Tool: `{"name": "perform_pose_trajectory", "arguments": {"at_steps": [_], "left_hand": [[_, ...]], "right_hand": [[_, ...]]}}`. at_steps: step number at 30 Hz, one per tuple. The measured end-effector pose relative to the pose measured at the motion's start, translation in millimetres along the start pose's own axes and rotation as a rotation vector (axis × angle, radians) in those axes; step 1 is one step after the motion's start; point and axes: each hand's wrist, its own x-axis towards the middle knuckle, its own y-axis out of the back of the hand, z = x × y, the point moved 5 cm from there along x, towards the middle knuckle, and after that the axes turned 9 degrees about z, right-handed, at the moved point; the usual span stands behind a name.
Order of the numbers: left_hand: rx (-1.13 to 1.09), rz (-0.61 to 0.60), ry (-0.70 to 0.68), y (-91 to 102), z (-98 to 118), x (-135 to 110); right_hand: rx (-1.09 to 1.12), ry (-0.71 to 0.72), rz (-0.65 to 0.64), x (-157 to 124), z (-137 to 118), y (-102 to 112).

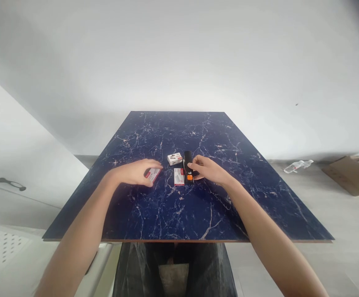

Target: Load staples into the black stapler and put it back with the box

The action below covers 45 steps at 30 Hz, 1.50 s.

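Observation:
My left hand (139,172) rests on the dark blue marble table (173,214), its fingers curled over a small red and white box (153,174). My right hand (206,169) grips a black stapler (187,166) with an orange end, fingers closed on its right side. Between the hands lies a second small red and white box (179,176). A third white box (174,158) sits just behind it, left of the stapler's far end.
A plastic bottle (297,166) and a flattened cardboard box (352,175) lie on the floor at the right. A white cabinet with a dark handle (10,183) stands at the left. My dark-trousered legs show under the table's near edge.

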Motion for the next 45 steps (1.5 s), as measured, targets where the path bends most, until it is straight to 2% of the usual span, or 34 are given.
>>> {"name": "perform_pose_trajectory", "arguments": {"at_steps": [3,5,7,11,14,16,22,39,42,45], "left_hand": [[-0.017,-0.063,0.014,9.8,-18,-5],[-0.004,-0.051,0.018,8.7,-17,-2],[0.003,0.002,0.034,2.4,-7,4],[0.005,0.186,0.026,-19.0,26,18],[-0.002,0.174,-0.055,-38.4,40,23],[-0.015,0.151,-0.079,-45.1,40,23],[-0.033,0.177,-0.016,-47.5,30,23],[0.111,0.292,-0.184,-59.8,39,28],[0.096,0.387,-0.254,-55.6,43,28],[0.077,0.581,-0.257,-40.0,34,30]], "right_hand": [[0.002,-0.004,-0.001,1,2,0],[0.006,-0.003,0.0,2,3,0],[0.005,0.007,-0.001,3,4,0],[-0.017,0.028,-0.006,4,5,1],[-0.03,0.034,-0.001,3,5,1],[-0.037,0.039,0.001,3,4,2],[-0.043,0.036,0.031,2,1,3],[-0.096,0.032,0.053,1,-2,3],[-0.094,0.033,0.051,1,-2,3],[-0.098,0.03,0.048,2,-1,3]]}}
